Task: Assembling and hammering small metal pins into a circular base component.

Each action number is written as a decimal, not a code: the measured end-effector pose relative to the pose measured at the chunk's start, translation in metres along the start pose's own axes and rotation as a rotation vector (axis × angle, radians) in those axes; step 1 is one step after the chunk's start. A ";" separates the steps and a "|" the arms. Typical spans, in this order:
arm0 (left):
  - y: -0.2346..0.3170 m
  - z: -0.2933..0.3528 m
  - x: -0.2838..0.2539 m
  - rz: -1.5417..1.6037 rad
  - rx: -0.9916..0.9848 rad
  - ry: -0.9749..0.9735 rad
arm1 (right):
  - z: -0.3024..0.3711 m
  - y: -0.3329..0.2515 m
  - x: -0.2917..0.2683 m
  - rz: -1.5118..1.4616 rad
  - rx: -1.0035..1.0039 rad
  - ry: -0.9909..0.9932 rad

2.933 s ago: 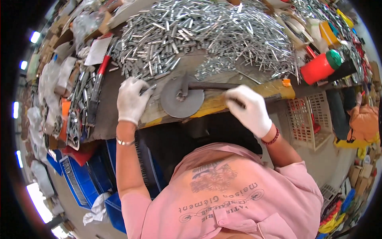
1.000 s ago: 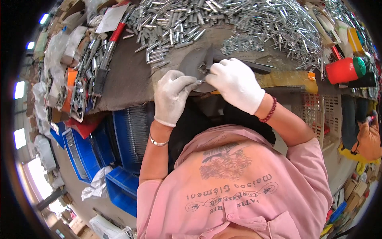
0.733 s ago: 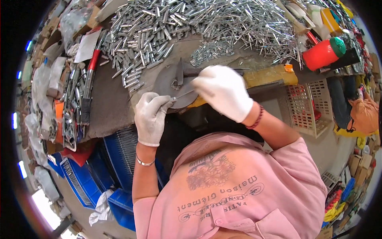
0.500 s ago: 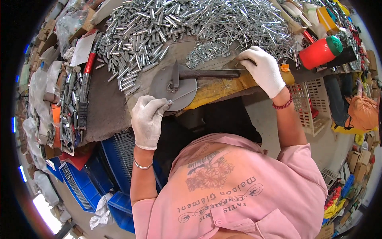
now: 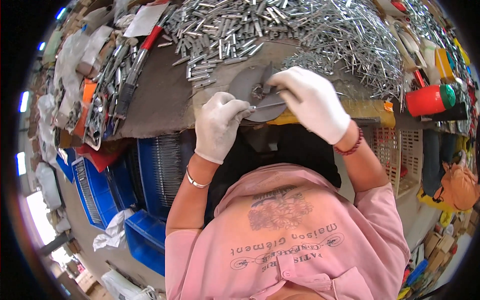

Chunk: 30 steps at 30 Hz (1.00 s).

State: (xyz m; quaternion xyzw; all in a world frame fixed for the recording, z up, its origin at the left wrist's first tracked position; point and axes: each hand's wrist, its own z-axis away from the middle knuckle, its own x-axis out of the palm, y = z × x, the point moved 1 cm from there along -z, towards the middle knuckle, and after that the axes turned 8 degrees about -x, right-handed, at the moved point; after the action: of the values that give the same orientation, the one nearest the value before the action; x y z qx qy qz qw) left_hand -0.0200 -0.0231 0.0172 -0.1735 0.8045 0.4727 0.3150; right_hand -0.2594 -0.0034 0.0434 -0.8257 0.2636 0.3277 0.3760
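My left hand (image 5: 216, 126), in a white glove, pinches a thin metal rod (image 5: 268, 105) near its thicker end, at the front edge of a round grey metal plate (image 5: 242, 84). The rod points right, toward my gloved right hand (image 5: 318, 107). That hand has its fingers curled over the plate's right side; what lies within them is hidden. A hammer (image 5: 268, 75) rests on the plate, its head showing beside my right fingertips and its handle mostly covered by the hand.
Heaped metal sleeves (image 5: 220, 37) and thin pins (image 5: 367, 50) fill the bench's far side. Tools, one red-handled (image 5: 150, 40), lie left. A red jar with a green lid (image 5: 425, 101) stands right. Blue bins (image 5: 145, 232) and a cream crate (image 5: 410, 160) sit below.
My right hand has moved left from the hammer handle's end to beside its head. My left hand keeps the rod, which now lies flatter. The whole view has shifted.
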 end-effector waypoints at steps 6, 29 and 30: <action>-0.018 0.008 0.013 0.038 -0.010 0.046 | -0.019 -0.021 0.050 -0.131 -0.091 -0.043; 0.000 -0.002 -0.003 -0.079 0.028 0.046 | -0.039 -0.055 0.037 0.163 -0.172 -0.138; -0.003 -0.003 -0.002 -0.097 0.061 -0.001 | -0.040 -0.052 0.035 0.135 -0.107 -0.225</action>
State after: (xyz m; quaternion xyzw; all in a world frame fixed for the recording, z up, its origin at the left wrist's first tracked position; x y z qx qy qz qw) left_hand -0.0180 -0.0273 0.0180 -0.2026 0.8089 0.4323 0.3431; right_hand -0.1882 -0.0115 0.0609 -0.7830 0.2568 0.4565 0.3355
